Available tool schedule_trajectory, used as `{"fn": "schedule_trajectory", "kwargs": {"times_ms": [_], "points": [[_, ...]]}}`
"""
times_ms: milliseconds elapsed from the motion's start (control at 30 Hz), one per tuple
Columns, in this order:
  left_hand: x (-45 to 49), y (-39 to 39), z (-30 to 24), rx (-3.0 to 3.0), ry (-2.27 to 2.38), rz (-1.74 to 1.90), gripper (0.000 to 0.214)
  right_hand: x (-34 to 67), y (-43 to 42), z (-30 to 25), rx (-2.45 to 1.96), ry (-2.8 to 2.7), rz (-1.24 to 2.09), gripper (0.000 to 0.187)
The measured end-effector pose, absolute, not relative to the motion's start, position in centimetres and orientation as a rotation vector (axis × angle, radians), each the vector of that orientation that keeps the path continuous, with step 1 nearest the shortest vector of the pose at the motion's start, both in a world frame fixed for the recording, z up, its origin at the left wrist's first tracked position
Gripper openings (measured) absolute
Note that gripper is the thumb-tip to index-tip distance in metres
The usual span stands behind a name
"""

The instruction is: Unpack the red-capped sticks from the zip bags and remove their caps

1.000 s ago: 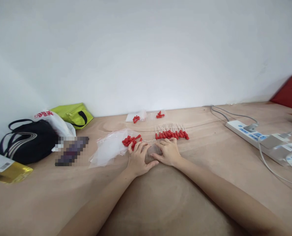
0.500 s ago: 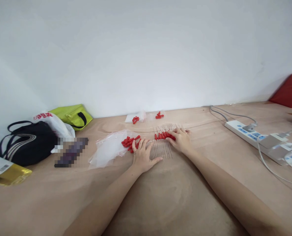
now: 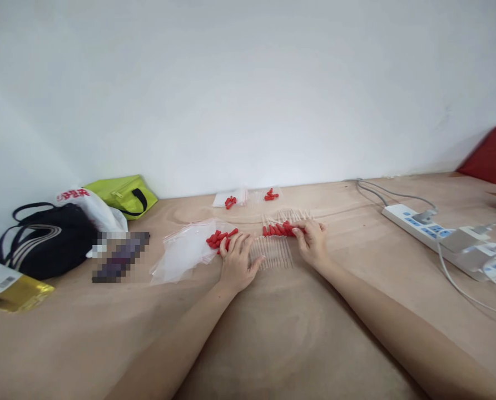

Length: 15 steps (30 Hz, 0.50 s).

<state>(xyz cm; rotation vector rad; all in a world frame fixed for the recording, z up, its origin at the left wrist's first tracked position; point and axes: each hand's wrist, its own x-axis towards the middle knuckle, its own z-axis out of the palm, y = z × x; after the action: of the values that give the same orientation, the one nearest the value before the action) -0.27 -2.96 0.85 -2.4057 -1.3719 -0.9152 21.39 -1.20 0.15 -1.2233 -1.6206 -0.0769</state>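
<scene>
My left hand lies flat on the wooden table, fingers stretched over a loose pile of red caps and the left edge of a row of clear thin tubes. My right hand rests at the right end of a row of red-capped droppers, its fingers curled onto the red caps. A heap of clear zip bags lies just left of my left hand.
Two small bags with red pieces lie by the wall. A black bag, white plastic bag and green pouch sit at left, a gold box nearer. A white power strip with cables lies right.
My right hand moved from the clear tubes near my left hand up and right onto the row of red caps, and the row has bunched leftward. My left hand stayed almost in place.
</scene>
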Motion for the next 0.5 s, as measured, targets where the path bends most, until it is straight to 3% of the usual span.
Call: {"fn": "schedule_trajectory", "kwargs": {"times_ms": [133,333,500], "points": [[-0.5,-3.3,1.3,-2.447,-1.239,-0.897,0.046,21.1,-3.4,-0.2,-1.136,-1.728,0.037,0.017],[-0.4,-4.1,1.7,-2.556,-1.004,-0.894,0.021,20.6,-4.9,-0.4,-1.103,-1.814,0.150,0.020],[-0.3,-4.1,1.4,-2.478,-0.985,-0.959,0.017,20.6,-5.0,-0.2,-1.098,-1.917,0.090,0.019]]}}
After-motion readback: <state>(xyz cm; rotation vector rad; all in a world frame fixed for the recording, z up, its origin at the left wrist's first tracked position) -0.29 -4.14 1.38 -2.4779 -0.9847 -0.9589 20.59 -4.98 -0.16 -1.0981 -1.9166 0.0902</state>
